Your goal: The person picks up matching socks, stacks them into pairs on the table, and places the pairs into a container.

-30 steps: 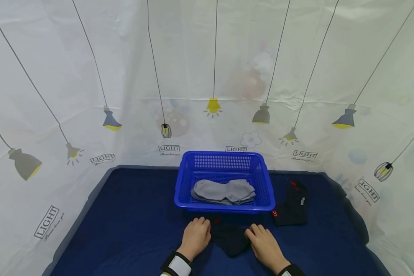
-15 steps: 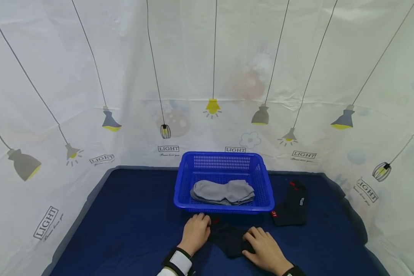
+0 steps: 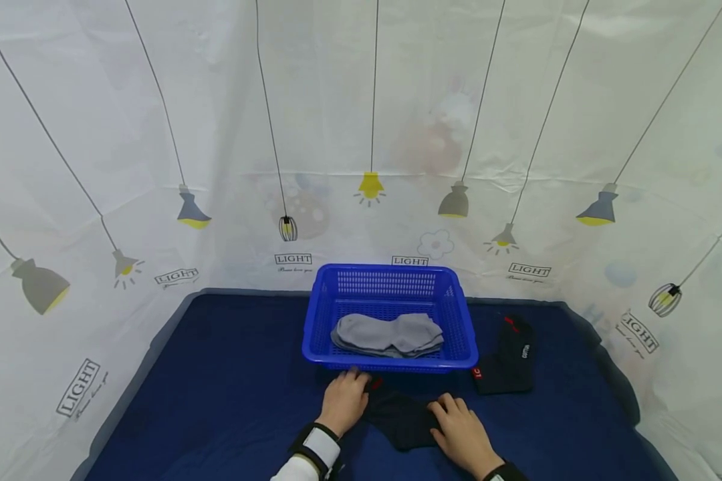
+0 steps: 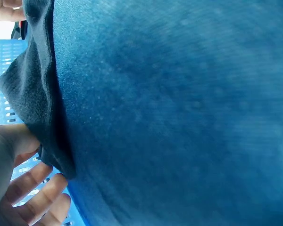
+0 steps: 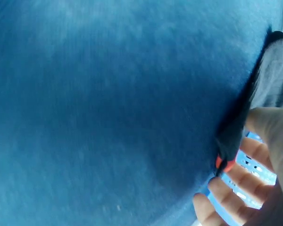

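Observation:
A black sock [image 3: 400,419] lies on the dark blue cloth just in front of the basket, stretched between the two hands. My left hand [image 3: 344,403] pinches its left end near a small red mark; in the left wrist view the thumb is on the sock [image 4: 35,89] and the other fingers are spread at its edge. At the sock's right end, my right hand [image 3: 464,433] pinches the fabric between thumb and fingers. Close to those fingers, the right wrist view shows a red patch [image 5: 225,163] on the sock.
A blue plastic basket [image 3: 391,364] stands behind the hands, with folded grey socks [image 3: 388,334] inside. Right of it lies another black sock [image 3: 508,367] with red and white lettering. Printed white sheeting [image 3: 349,100] surrounds the blue cloth [image 3: 234,387].
The left hand has shifted slightly toward the basket. The right hand has turned so its thumb shows, and the sock's right part lies spread wider.

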Demonstrator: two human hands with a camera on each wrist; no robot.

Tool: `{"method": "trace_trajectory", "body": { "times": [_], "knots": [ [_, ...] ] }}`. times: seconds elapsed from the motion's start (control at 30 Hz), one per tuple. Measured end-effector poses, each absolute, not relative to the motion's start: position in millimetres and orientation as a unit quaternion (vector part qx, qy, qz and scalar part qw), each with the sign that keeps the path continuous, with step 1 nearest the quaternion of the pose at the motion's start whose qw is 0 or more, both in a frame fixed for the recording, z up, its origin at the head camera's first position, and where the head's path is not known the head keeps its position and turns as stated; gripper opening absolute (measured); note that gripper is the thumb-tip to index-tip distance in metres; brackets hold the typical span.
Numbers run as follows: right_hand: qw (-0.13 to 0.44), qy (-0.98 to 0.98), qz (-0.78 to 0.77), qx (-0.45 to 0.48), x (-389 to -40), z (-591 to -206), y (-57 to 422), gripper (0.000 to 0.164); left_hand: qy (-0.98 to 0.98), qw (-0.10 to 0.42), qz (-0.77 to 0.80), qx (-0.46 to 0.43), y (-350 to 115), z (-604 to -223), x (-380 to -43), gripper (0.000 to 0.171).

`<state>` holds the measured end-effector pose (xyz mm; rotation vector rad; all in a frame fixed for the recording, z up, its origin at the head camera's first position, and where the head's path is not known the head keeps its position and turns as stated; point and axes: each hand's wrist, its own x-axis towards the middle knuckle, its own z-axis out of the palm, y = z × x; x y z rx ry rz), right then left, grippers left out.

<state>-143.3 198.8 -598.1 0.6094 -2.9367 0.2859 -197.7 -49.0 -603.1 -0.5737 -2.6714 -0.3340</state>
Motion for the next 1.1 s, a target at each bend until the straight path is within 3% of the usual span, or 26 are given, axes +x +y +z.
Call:
{"method": "trace_trajectory", "body": {
  "times": [0.63, 1.1],
  "knots": [
    [0.115, -0.968, 0.088, 0.205, -146.0, -605.0, 189.2, 0.021, -0.950, 0.222, -0.102, -0.194, -39.9, -607.3, -202.5, 0.022],
    [0.152, -0.954, 0.078, 0.247, -147.0, -599.3, 194.3, 0.017, -0.964, 0.183, -0.155, -0.116, -61.5, -599.2, -180.1, 0.024]
  ]
}}
